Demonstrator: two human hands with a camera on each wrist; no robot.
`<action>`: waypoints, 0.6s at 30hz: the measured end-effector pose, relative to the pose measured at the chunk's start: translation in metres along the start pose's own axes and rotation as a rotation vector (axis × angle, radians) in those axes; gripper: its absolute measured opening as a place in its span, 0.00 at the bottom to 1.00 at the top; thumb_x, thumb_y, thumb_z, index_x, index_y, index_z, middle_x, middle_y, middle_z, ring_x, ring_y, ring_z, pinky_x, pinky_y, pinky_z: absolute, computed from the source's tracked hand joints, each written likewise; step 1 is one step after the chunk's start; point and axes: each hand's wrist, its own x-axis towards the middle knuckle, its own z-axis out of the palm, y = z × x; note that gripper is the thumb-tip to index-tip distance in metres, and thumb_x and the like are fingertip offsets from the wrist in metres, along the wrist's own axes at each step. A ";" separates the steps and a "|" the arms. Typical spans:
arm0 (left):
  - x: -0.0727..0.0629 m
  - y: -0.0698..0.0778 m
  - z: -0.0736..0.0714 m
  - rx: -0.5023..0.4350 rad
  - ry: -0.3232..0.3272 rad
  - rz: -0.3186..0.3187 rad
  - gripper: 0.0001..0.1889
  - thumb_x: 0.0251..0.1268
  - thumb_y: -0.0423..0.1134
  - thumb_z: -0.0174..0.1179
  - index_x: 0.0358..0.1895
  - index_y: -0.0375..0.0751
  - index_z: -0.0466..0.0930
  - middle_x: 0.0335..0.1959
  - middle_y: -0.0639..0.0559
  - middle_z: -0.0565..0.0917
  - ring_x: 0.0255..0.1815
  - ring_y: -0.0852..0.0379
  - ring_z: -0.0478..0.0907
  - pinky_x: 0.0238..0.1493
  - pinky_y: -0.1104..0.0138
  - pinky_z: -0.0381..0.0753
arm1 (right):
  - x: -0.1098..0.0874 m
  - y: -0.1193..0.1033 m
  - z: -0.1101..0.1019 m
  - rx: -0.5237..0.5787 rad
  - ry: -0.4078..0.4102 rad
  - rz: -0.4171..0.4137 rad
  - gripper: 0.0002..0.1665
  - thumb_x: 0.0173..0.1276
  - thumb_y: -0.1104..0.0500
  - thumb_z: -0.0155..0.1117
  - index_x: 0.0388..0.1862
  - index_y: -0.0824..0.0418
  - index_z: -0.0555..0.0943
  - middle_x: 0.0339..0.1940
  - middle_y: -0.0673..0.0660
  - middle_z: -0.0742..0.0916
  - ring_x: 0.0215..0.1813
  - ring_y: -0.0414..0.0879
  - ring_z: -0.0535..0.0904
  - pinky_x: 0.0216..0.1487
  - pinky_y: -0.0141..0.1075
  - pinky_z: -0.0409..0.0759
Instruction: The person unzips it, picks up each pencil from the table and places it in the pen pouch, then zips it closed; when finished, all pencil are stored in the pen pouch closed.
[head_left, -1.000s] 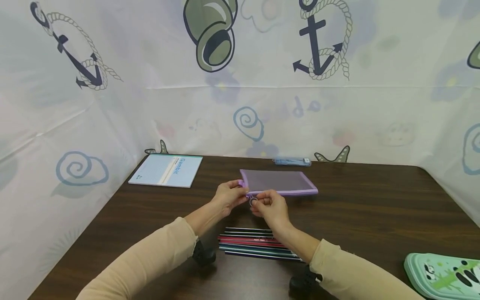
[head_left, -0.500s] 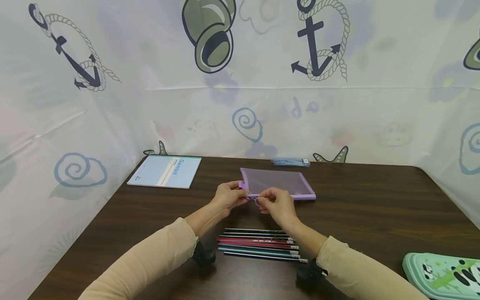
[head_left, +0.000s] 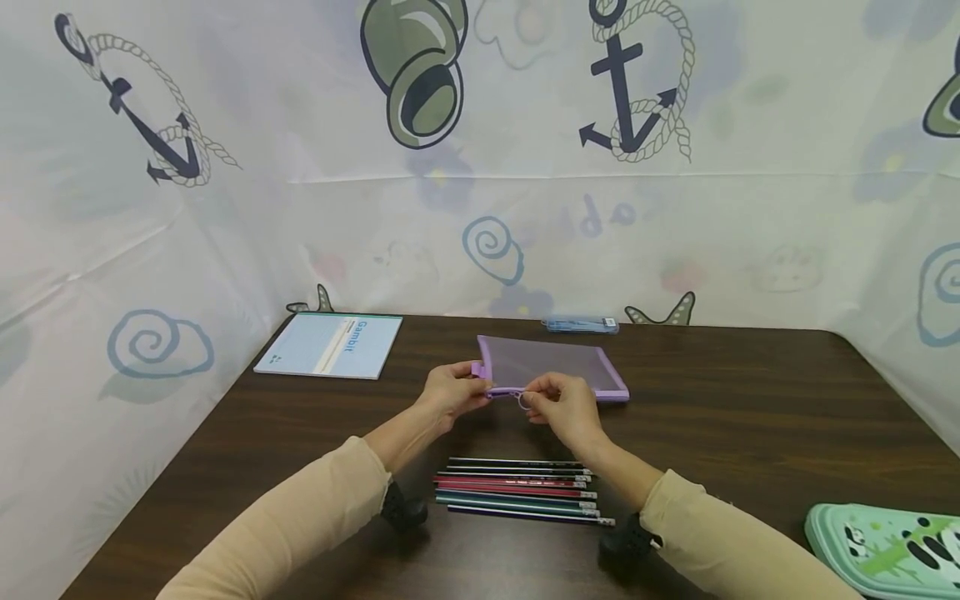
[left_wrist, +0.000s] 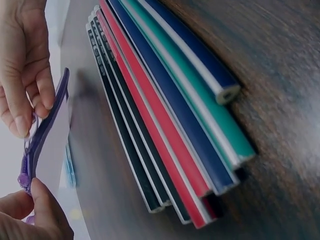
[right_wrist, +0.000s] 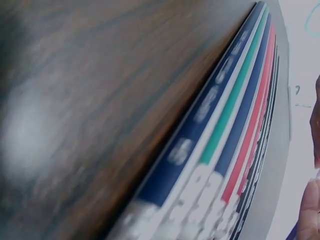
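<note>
A purple-edged mesh zipper pouch (head_left: 551,360) is held tilted above the table in the head view. At its near left corner my left hand (head_left: 453,393) pinches the edge between thumb and fingers. My right hand (head_left: 562,406) pinches the ring of the zipper pull (head_left: 522,401) partway along the near edge. Between the two hands the zipper edge shows a dark gap. In the left wrist view the purple zipper edge (left_wrist: 42,135) runs from the left thumb up to the right fingers. Below the hands lies a row of several pencils (head_left: 517,490) in black, red, green and blue.
A light blue notebook (head_left: 330,344) lies at the back left of the dark wooden table (head_left: 735,417). A blue packaged item (head_left: 581,325) rests at the back edge. At the front right sits a green panda-print case (head_left: 888,546). A patterned cloth (head_left: 360,233) hangs behind.
My right hand has drawn the zipper pull to the right along the pouch's near edge. The gap in the zipper has lengthened. My left hand stays at the corner.
</note>
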 end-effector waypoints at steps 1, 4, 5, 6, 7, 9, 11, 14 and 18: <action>0.001 0.000 -0.001 -0.002 0.001 -0.002 0.22 0.59 0.20 0.57 0.59 0.25 0.71 0.35 0.43 0.78 0.24 0.61 0.78 0.28 0.73 0.83 | 0.001 0.001 -0.001 -0.009 0.002 -0.003 0.02 0.58 0.71 0.66 0.30 0.72 0.82 0.27 0.64 0.86 0.28 0.52 0.85 0.29 0.36 0.85; 0.001 0.000 -0.004 -0.011 -0.005 -0.004 0.23 0.59 0.19 0.57 0.59 0.24 0.70 0.34 0.43 0.78 0.24 0.61 0.78 0.27 0.74 0.83 | 0.001 0.004 -0.006 -0.045 0.005 -0.008 0.03 0.58 0.71 0.66 0.30 0.72 0.82 0.27 0.63 0.86 0.28 0.52 0.85 0.29 0.35 0.85; 0.002 0.000 -0.005 -0.009 -0.006 -0.006 0.23 0.59 0.19 0.57 0.60 0.24 0.70 0.34 0.43 0.78 0.24 0.61 0.78 0.27 0.74 0.83 | 0.001 0.005 -0.008 -0.056 0.004 -0.008 0.03 0.58 0.71 0.66 0.31 0.71 0.82 0.27 0.63 0.86 0.28 0.52 0.85 0.29 0.34 0.85; 0.002 0.000 -0.006 -0.008 -0.010 -0.005 0.23 0.59 0.19 0.57 0.60 0.24 0.69 0.35 0.43 0.78 0.24 0.61 0.77 0.27 0.74 0.83 | 0.002 0.005 -0.010 -0.062 0.003 -0.004 0.03 0.58 0.70 0.66 0.31 0.71 0.82 0.27 0.63 0.86 0.28 0.52 0.85 0.29 0.34 0.85; 0.003 0.000 -0.007 -0.009 -0.011 -0.007 0.23 0.59 0.19 0.56 0.60 0.24 0.69 0.35 0.43 0.78 0.24 0.61 0.77 0.27 0.74 0.83 | 0.002 0.006 -0.013 -0.066 0.001 -0.001 0.02 0.59 0.70 0.66 0.31 0.71 0.82 0.27 0.63 0.86 0.28 0.52 0.85 0.29 0.34 0.85; 0.003 0.001 -0.011 0.000 -0.012 -0.007 0.24 0.59 0.20 0.56 0.61 0.25 0.69 0.37 0.42 0.78 0.26 0.60 0.78 0.27 0.74 0.83 | 0.003 0.008 -0.019 -0.072 0.002 -0.004 0.02 0.60 0.70 0.65 0.32 0.71 0.82 0.28 0.63 0.86 0.29 0.51 0.85 0.30 0.34 0.85; 0.004 0.001 -0.016 0.009 -0.003 -0.012 0.24 0.60 0.21 0.57 0.61 0.25 0.69 0.39 0.40 0.77 0.27 0.59 0.78 0.28 0.74 0.83 | 0.004 0.010 -0.026 -0.084 0.012 -0.005 0.02 0.60 0.71 0.65 0.32 0.71 0.82 0.29 0.63 0.86 0.29 0.50 0.85 0.31 0.34 0.85; 0.005 0.002 -0.027 0.017 0.010 -0.018 0.25 0.60 0.22 0.57 0.62 0.26 0.68 0.43 0.38 0.77 0.29 0.58 0.78 0.29 0.74 0.83 | 0.006 0.014 -0.040 -0.106 0.040 -0.009 0.03 0.61 0.71 0.64 0.33 0.72 0.82 0.29 0.63 0.85 0.28 0.48 0.84 0.30 0.33 0.85; 0.006 0.003 -0.040 0.022 0.010 -0.018 0.26 0.60 0.22 0.57 0.63 0.26 0.66 0.44 0.38 0.77 0.30 0.58 0.78 0.29 0.74 0.83 | 0.007 0.018 -0.058 -0.130 0.086 -0.009 0.05 0.61 0.70 0.64 0.35 0.73 0.81 0.30 0.65 0.86 0.28 0.46 0.84 0.30 0.31 0.85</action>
